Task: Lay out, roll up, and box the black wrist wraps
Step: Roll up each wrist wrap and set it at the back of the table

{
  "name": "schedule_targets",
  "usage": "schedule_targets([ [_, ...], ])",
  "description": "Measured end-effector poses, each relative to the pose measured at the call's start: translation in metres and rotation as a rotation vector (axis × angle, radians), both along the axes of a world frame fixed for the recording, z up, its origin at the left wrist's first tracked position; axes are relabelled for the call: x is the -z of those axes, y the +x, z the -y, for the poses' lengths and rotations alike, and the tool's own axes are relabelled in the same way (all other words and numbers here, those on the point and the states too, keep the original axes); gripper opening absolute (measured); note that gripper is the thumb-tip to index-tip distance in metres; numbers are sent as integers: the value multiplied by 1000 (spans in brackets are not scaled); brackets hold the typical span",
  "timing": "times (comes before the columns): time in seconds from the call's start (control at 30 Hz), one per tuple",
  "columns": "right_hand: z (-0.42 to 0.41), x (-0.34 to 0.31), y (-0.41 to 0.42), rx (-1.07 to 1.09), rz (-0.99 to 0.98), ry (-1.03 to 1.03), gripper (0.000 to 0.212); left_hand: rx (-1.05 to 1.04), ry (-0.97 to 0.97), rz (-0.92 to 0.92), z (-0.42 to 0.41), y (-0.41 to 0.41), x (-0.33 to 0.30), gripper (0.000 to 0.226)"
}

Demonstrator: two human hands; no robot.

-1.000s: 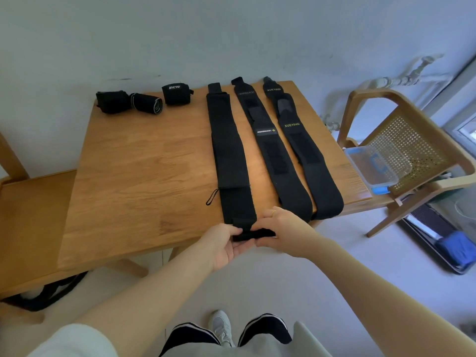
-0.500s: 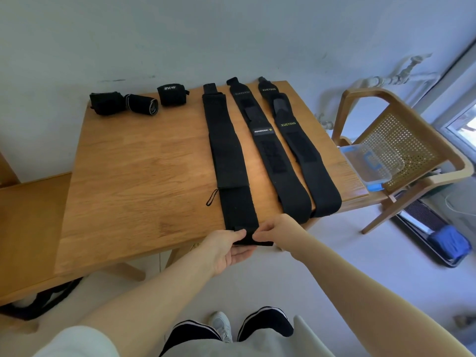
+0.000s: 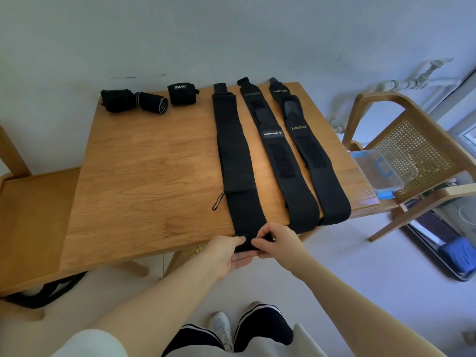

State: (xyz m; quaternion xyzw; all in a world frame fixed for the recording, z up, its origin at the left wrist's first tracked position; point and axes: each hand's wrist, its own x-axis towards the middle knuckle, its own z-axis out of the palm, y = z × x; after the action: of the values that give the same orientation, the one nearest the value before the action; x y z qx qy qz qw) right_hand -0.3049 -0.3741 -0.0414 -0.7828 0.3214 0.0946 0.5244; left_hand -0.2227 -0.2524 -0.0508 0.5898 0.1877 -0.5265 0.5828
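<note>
Home room: wooden table (image 3: 144,176), rattan-backed chair (image 3: 417,155), plain white wall (image 3: 231,34), radiator pipes (image 3: 412,81).

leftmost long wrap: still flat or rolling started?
Mostly flat. The leftmost long wrap lies spread along the table; left hand and right hand pinch its near end.

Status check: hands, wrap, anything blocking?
Left hand and right hand both pinch near end of leftmost wrist wrap at table edge. Two wraps flat beside it, three rolled at back. Nothing blocking.
</note>
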Motion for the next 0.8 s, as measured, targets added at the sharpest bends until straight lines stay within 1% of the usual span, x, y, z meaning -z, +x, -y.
schedule_targets([
  [0.07, 5, -1, -3, -173, -11, -107, 20, -16, 11, -7, -1, 3, 0, 16],
  [0.1, 8, -2, -3, -208, -19, -124, 19, -10, 12, -20, -1, 3, 1, 16],
  [0.2, 13, 0, 3, -200, -22, -112, 8, -4, -12, -86, 0, 4, 0, 18],
  [0.33, 14, 4, 7, -137, -92, -155, 12, -39, -84, -115, 3, 3, 2, 20],
  [0.47, 18, 11, 5, 3, -146, -21, 13, -13, -30, -91, 9, -1, 4, 14],
  [0.53, 22, 13, 7, 131, -168, 88, 10, -16, 27, -64, 14, -5, 4, 10],
  [0.6, 24, 12, 7, 229, -174, 215, 12, -25, 74, -45, 19, -9, 5, 10],
  [0.67, 27, 11, 3, 231, -148, 304, 12, -23, 104, -36, 23, -10, 6, 9],
  [0.73, 31, 10, -3, 160, -112, 413, 10, -1, 131, -34, 24, -10, 8, 9],
  [0.8, 36, 12, -8, 87, -107, 432, 14, 20, 152, -36, 23, -12, 11, 10],
])
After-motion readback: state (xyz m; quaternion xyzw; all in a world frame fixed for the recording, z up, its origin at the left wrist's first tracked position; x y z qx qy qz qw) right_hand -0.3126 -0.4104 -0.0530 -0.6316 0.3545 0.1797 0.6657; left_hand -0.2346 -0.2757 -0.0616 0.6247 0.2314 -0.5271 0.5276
